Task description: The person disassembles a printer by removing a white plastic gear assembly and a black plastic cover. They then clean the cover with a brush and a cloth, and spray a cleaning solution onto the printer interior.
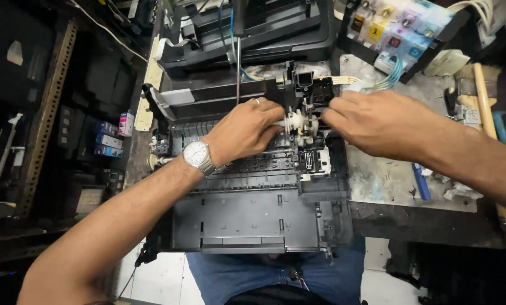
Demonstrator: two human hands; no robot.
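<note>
Two bare hands are brought together over an opened black printer chassis [247, 214], which is propped on the edge of a stained work surface [388, 181] and over the person's lap. The left hand [244, 131], on which a ring and a silver wristwatch [198, 155] are worn, is laid on the chassis, and its fingers [275, 121] are pinched on a small white gear assembly [299, 121] at the right end of the mechanism. The right hand [380, 121] is held against the same assembly from the other side, with its fingertips closed on the part. A screwdriver [238, 51] is seen standing upright just behind the left hand. A block of ink tanks [394, 28] with thin tubes is placed at the back right, well apart from the hands. A blue pen [421, 182] is seen lying on the surface below the right forearm.
</note>
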